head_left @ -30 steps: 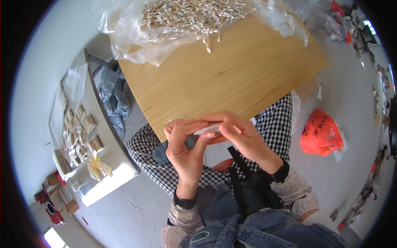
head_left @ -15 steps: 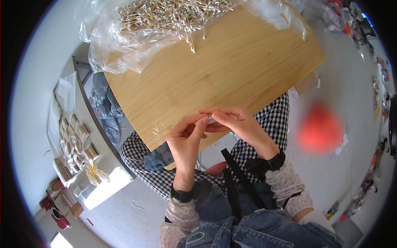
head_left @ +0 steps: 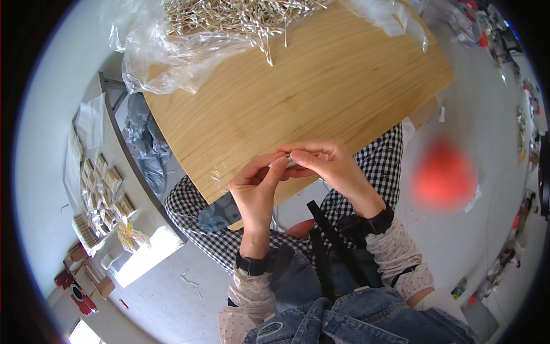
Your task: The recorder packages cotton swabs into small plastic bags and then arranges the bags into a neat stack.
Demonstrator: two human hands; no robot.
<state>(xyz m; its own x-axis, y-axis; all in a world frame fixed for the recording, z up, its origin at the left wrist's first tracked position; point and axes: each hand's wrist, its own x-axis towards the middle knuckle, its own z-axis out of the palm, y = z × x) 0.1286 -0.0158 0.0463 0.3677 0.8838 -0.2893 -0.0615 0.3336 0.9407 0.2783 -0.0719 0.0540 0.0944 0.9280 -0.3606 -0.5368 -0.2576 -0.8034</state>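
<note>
My left hand (head_left: 256, 189) and my right hand (head_left: 325, 163) meet over the near edge of a light wooden table (head_left: 321, 86). Both pinch a small clear plastic packet (head_left: 291, 163) holding thin white sticks; most of it is hidden by my fingers. Far across the table lies a big pile of cotton swabs (head_left: 235, 14) on crumpled clear plastic sheeting (head_left: 154, 51). My lap below is covered by a black-and-white checked cloth (head_left: 195, 212).
A grey shelf on the left (head_left: 103, 189) carries several small filled packets and boxes. A blurred red-orange bag (head_left: 444, 175) lies on the floor at right. Clutter lines the far right rim. More clear plastic (head_left: 389, 14) lies at the table's far right corner.
The view has tipped down and left, so the table and swab pile sit higher. My hands have closed tighter together on the packet, which showed as a longer white strip a second ago.
</note>
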